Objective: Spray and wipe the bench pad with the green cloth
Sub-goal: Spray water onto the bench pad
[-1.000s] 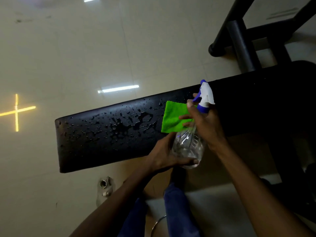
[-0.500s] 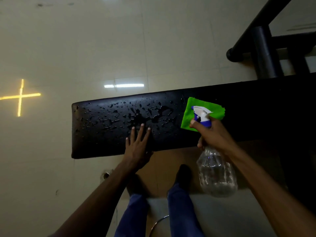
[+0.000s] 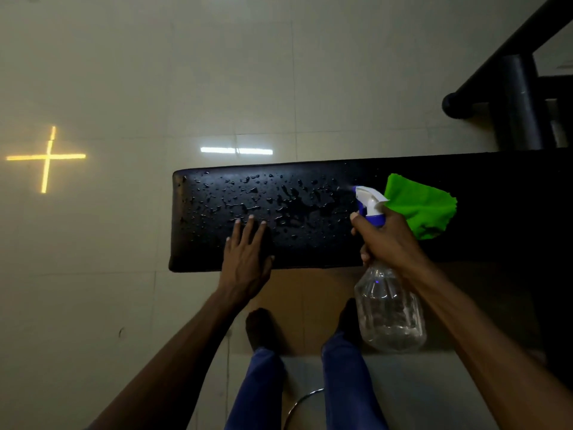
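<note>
A clear spray bottle [image 3: 389, 308], contents indiscernible, is gripped at the neck by the right hand [image 3: 389, 240] at 3 o'clock of the left hand [image 3: 246, 256], flat-fingered on the droplet-beaded black bench pad [image 3: 310, 193], green cloth [image 3: 421, 206] lying crumpled at the bottle's 1 o'clock.

The bench pad [image 3: 217, 193] runs left to right, with the cloth [image 3: 424, 209] lying on its right part. The left hand [image 3: 246, 259] rests flat on the pad's near edge, left of the spray bottle [image 3: 387, 305], which the right hand [image 3: 387, 240] holds just near of the cloth.
</note>
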### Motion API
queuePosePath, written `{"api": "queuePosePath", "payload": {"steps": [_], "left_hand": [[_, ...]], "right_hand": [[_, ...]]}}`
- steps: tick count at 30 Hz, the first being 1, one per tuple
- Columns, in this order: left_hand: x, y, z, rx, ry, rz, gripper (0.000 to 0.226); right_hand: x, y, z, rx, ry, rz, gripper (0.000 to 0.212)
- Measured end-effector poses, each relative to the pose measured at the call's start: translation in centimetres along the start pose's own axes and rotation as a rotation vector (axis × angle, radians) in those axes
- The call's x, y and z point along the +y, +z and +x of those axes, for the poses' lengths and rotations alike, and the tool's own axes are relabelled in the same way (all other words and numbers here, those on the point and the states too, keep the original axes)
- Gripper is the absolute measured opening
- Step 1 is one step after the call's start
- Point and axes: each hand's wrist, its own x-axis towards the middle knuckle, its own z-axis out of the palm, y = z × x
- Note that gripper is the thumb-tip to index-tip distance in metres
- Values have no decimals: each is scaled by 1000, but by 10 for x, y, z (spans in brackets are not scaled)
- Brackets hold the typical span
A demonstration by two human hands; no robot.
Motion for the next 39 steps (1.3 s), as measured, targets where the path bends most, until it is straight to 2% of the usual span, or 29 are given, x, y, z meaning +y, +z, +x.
{"api": "queuePosePath", "payload": {"steps": [2,5,9,12,14,23,31,35,39], "left_hand": [[-22,-5,-3,-3,-48,10,82],[-47,-11,-10,-16,-90,-2,82],[-70,-15,-18,-10,-84,-32,81],[-82,-15,-22,10,-89,-78,81],[-90,-15,-25,35,-106,-108,81],[-124,-16,-45,72,-148,-210,81],[-123,-19,-48,74,-110,-232,82],[-95,-19,-35,87,-15,-214,81],[-49,-11,-15,61,112,-133,81]], "right_hand": [[-3,19,0,-20,-18,-8,20],[-12,46,-1,-90,-8,5,35],[-24,80,-6,-164,-53,-22,25],[-35,104,-11,-270,-53,-41,30],[-41,119,-15,-344,-69,-75,26],[-42,172,-43,-479,-91,-205,23],[-10,168,-67,-443,-45,-191,21],[17,144,-72,-344,29,-202,22],[37,103,-72,-257,60,-68,13]]}}
